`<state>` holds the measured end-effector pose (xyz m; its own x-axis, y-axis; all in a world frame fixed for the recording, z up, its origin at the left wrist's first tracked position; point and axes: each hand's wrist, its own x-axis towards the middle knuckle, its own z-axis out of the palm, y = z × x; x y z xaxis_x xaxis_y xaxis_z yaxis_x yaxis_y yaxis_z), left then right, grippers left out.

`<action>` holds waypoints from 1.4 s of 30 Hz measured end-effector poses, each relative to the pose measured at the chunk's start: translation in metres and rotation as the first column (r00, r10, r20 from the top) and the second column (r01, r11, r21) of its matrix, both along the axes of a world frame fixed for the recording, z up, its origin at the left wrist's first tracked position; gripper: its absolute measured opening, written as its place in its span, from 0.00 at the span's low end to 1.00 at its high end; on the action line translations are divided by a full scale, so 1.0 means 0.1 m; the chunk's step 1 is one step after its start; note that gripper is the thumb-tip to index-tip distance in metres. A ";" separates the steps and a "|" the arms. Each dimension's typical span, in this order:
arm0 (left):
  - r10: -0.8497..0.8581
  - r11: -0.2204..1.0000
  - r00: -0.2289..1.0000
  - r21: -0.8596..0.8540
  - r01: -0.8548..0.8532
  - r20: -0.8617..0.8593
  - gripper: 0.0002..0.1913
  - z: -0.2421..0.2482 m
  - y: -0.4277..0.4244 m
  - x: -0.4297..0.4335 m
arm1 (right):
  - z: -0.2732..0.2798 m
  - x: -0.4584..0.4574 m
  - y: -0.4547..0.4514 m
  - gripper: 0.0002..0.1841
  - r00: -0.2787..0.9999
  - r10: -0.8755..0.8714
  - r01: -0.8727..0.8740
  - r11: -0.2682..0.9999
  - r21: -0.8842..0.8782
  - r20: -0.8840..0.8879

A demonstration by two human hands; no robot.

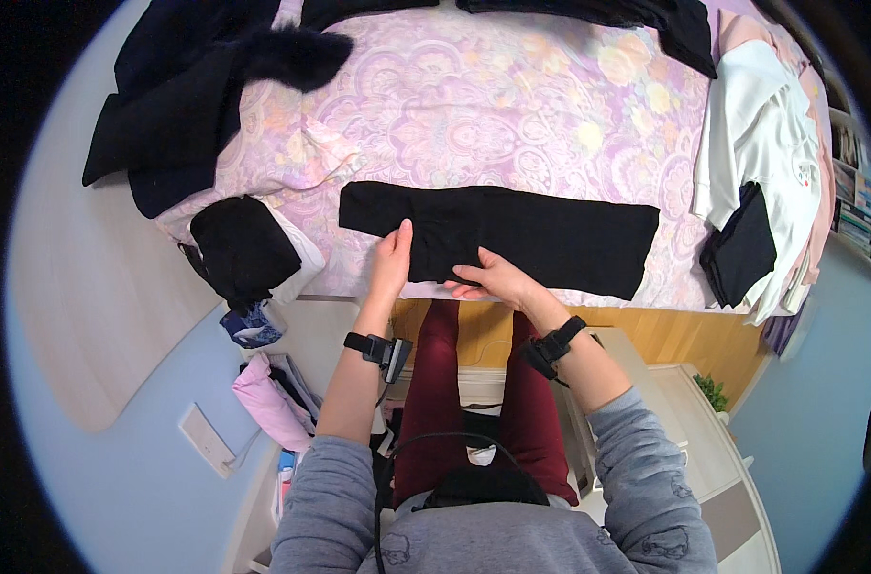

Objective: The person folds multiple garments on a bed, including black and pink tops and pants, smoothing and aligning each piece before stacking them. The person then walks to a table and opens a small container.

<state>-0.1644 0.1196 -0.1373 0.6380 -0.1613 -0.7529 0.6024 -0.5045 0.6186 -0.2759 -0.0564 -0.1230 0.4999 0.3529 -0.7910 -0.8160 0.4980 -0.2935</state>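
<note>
Folded into a long strip, a black garment (pixel 536 233) lies along the near edge of the bed, with a narrower part sticking out at its left end. My left hand (pixel 391 262) is on edge against the garment just below that part, thumb up; its other fingers are mostly hidden, so its grip is unclear. My right hand (pixel 498 278) is over the garment's near edge, right of my left hand. Its fingers are spread apart, and nothing shows between them.
Under the garment spreads a purple floral bedsheet (pixel 478 122). At left are a folded black garment (pixel 241 247) and dark clothes (pixel 177 100). A white sweatshirt (pixel 758 122) and a small folded black garment (pixel 740 247) lie right. A drawer unit (pixel 715 423) stands below right.
</note>
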 end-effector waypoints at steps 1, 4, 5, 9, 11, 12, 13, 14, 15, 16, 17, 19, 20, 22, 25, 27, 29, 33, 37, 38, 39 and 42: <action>-0.100 0.995 0.992 0.027 0.098 0.075 0.16 0.03 -0.02 0.00 | -0.01 -0.02 0.01 0.16 1.000 0.011 -0.011 1.000 -0.011 0.024; -0.414 0.906 0.848 0.242 0.348 0.330 0.20 0.10 -0.09 -0.07 | 0.00 -0.05 0.02 0.17 0.997 0.004 0.001 0.998 -0.061 0.071; -0.351 0.931 0.880 0.216 0.293 0.321 0.20 0.11 -0.12 -0.09 | 0.02 -0.05 0.03 0.18 0.997 0.004 0.002 0.997 -0.081 0.076; -0.365 0.925 0.704 0.321 0.202 0.609 0.19 0.20 -0.15 -0.07 | 0.11 -0.13 -0.18 0.13 0.989 0.129 -0.097 0.929 -0.358 0.066; -0.441 0.898 0.443 0.392 0.202 0.781 0.19 0.26 -0.15 0.03 | 0.16 -0.21 -0.40 0.11 0.975 0.135 0.022 0.733 -0.680 0.177; -0.492 0.871 0.348 0.449 0.202 0.798 0.21 0.28 -0.17 0.11 | 0.17 -0.27 -0.63 0.09 0.887 0.289 0.286 0.270 -0.919 0.361; -0.536 0.843 0.247 0.500 0.197 0.807 0.23 0.29 -0.20 0.20 | 0.19 -0.33 -0.91 0.13 0.899 0.255 0.361 0.026 -0.932 0.356; -0.575 0.812 0.180 0.529 0.246 0.798 0.24 0.30 -0.23 0.31 | 0.25 -0.43 -1.26 0.20 0.925 0.356 0.253 -0.320 -0.913 0.131; -0.605 0.777 0.100 0.559 0.290 0.790 0.26 0.30 -0.26 0.43 | 0.26 -0.49 -1.53 0.27 0.974 0.220 0.153 -0.466 -0.872 0.053; -0.646 0.732 0.065 0.592 0.336 0.761 0.27 0.29 -0.29 0.52 | 0.23 -0.56 -1.75 0.33 0.992 0.122 0.048 -0.625 -0.779 -0.037; -0.661 0.706 0.062 0.593 0.387 0.748 0.28 0.27 -0.31 0.58 | 0.19 -0.65 -1.92 0.38 0.994 -0.002 -0.087 -0.660 -0.747 -0.114; -0.724 0.641 0.145 0.580 0.503 0.675 0.28 0.24 -0.32 0.68 | 0.09 -0.85 -2.22 0.41 0.912 -0.181 -0.392 -0.131 -0.911 -0.367; -0.736 0.617 0.127 0.581 0.531 0.666 0.24 0.22 -0.33 0.69 | -0.03 -0.94 -2.21 0.40 0.946 -0.186 -0.295 -0.159 -0.942 -0.265; -0.730 0.605 0.099 0.571 0.554 0.676 0.23 0.20 -0.33 0.70 | -0.18 -1.13 -2.15 0.40 0.979 -0.121 -0.179 -0.131 -0.975 -0.164; -0.718 0.604 0.084 0.557 0.570 0.691 0.22 0.22 -0.35 0.72 | -0.30 -1.33 -1.94 0.28 0.987 0.145 0.006 -0.438 -0.899 -0.064; -0.721 0.607 0.110 0.546 0.578 0.684 0.22 0.25 -0.39 0.76 | -0.25 -1.37 -1.90 0.20 0.981 -0.165 0.081 -0.104 -0.991 0.097; -0.699 0.620 0.085 0.542 0.568 0.710 0.22 0.29 -0.45 0.82 | -0.16 -1.30 -2.01 0.16 0.947 -0.109 0.272 -0.218 -0.937 0.301; -0.694 0.658 0.067 0.594 0.463 0.717 0.18 0.32 -0.64 0.78 | -0.05 -0.98 -2.53 0.20 0.978 -0.131 0.121 -0.260 -0.958 0.160; -0.659 0.573 -0.211 0.664 0.481 0.722 0.26 0.25 -0.76 0.42 | -0.09 -1.04 -2.54 0.27 0.993 -0.106 -0.055 -0.058 -0.997 -0.049; -0.740 0.470 -0.201 0.707 0.529 0.642 0.28 0.23 -0.77 0.32 | -0.11 -1.12 -2.47 0.26 0.998 0.002 -0.069 -0.171 -0.983 -0.070; -0.789 0.381 -0.207 0.725 0.574 0.578 0.30 0.20 -0.77 0.25 | -0.14 -1.20 -2.40 0.26 0.987 0.112 -0.082 -0.267 -0.960 -0.116; -0.867 0.340 -0.122 0.753 0.563 0.483 0.31 0.13 -0.77 0.21 | -0.19 -1.35 -2.28 0.21 0.983 0.180 0.061 -0.449 -0.891 -0.023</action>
